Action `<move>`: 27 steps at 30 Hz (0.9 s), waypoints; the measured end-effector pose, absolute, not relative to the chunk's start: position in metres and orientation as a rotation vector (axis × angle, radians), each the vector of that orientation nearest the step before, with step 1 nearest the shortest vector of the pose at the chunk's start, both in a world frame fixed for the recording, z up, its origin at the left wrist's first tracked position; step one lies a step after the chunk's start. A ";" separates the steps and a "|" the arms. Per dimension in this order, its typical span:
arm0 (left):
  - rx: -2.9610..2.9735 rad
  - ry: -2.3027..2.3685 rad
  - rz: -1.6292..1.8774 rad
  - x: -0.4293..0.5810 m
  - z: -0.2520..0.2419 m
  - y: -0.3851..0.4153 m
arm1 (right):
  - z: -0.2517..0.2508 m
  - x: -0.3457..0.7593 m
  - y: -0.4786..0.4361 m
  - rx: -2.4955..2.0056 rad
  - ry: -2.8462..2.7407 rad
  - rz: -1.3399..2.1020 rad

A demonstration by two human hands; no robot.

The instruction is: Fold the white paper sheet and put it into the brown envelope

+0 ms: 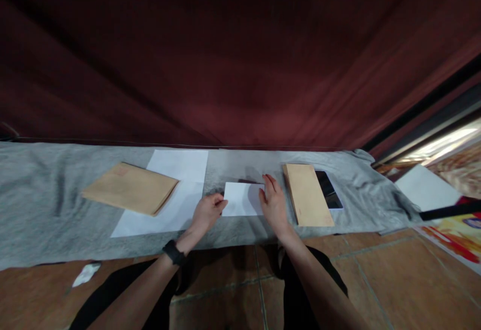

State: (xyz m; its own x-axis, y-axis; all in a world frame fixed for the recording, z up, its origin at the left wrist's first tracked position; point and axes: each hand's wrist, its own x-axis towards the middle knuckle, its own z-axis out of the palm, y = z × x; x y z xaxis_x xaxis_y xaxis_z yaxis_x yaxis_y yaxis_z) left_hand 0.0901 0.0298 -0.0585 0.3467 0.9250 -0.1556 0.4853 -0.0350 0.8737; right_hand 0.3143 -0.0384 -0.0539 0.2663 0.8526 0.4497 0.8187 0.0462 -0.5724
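Note:
A small white folded-looking paper (243, 200) lies in front of me on the grey cloth, roughly at the middle. My left hand (208, 211), with a dark band on its wrist, pinches the paper's left edge between thumb and fingers. At the paper's right edge rests my right hand (274, 203), its fingers stretched out and the thumb apart from them. Just right of that hand is a stack of narrow brown envelopes (310, 195). To the left, more brown envelopes (130, 188) lie at a slant over large white paper sheets (180, 195).
A dark-screened phone or tablet (329, 190) sits partly under the right envelopes. Grey cloth (45, 195) covers the long narrow surface. Behind it hangs a dark red curtain (240, 69). A white scrap (86, 274) lies on the tiled floor (376, 270), and a colourful printed package (458, 235) stands at right.

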 end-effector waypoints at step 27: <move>2.571 1.247 0.567 0.118 -0.059 -0.004 | -0.080 0.270 -0.059 -1.837 -2.084 -0.013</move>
